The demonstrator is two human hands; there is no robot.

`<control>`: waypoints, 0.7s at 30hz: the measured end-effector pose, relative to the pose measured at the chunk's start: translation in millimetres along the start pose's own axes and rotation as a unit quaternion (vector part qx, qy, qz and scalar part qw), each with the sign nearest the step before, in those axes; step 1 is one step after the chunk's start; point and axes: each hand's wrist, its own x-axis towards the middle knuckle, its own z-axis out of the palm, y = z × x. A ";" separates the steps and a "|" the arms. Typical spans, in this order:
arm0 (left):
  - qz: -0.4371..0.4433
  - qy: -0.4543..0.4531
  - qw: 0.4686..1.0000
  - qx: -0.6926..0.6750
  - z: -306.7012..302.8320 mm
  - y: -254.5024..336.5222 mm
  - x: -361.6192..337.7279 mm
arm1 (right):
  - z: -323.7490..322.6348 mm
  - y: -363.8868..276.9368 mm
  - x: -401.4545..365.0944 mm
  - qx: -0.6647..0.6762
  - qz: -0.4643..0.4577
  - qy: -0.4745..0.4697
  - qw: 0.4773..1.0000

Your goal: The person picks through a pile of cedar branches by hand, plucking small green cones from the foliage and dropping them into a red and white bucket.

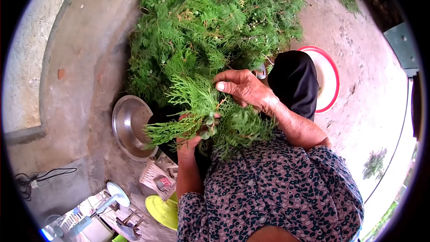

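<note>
A green conifer branch (192, 101) with flat, scaly sprays and a few round, pale green cones (208, 127) lies across my lap and hands. From below, my left hand (190, 142) grips its stem, the fingers partly covered by foliage. My right hand (244, 88) is at the branch's upper right edge, thumb and fingers drawn together; what they pinch, if anything, is hidden. Just beyond my hands rises a large heap of similar cut conifer branches (215, 27), some with small cones.
A metal bowl (117, 123) sits on the floor to my left, and a white basin with a red rim (335, 78) to my right. Lower left are a yellow round object (162, 211), a pale slatted item (154, 177), a fan (117, 193) and black cable (27, 186).
</note>
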 end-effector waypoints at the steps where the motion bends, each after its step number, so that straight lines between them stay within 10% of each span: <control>1: -0.049 0.025 0.962 -0.266 -2.3 -10.3 1.6 | 1.2 0.9 2.0 -0.014 0.007 0.020 1.000; 3: -0.134 0.111 0.822 -0.542 -4.5 -14.4 -1.0 | -3.4 4.7 6.1 0.008 0.005 0.011 1.000; 4: -0.089 0.135 0.967 -0.197 -3.0 -7.2 -4.5 | -4.9 3.6 7.2 0.029 0.002 -0.002 1.000; 5: -0.061 0.130 0.978 -0.149 -0.8 1.5 -9.6 | -9.5 -0.2 3.2 0.040 0.034 -0.014 0.998; 6: -0.032 0.126 0.986 -0.101 7.6 18.2 -10.3 | -12.0 3.4 6.0 0.041 0.034 -0.016 0.998; 8: 0.039 0.180 0.970 -0.159 9.9 12.5 -8.8 | -15.7 15.8 13.4 -0.134 -0.278 0.026 0.951; 13: 0.055 0.249 0.955 -0.154 14.5 20.8 -18.3 | -19.3 -7.1 11.6 -0.110 -0.223 -0.087 0.965; 15: 0.036 0.254 0.956 -0.139 9.2 23.0 -18.3 | -16.2 -12.7 16.6 -0.218 -0.357 -0.116 0.901; 18: 0.079 0.194 0.966 -0.150 8.6 39.3 -18.1 | -21.4 -37.1 2.5 -0.033 -0.158 0.101 0.982; 21: 0.104 0.222 0.952 -0.183 15.8 51.4 -24.3 | -50.1 -30.8 16.8 -0.007 -0.152 0.089 0.984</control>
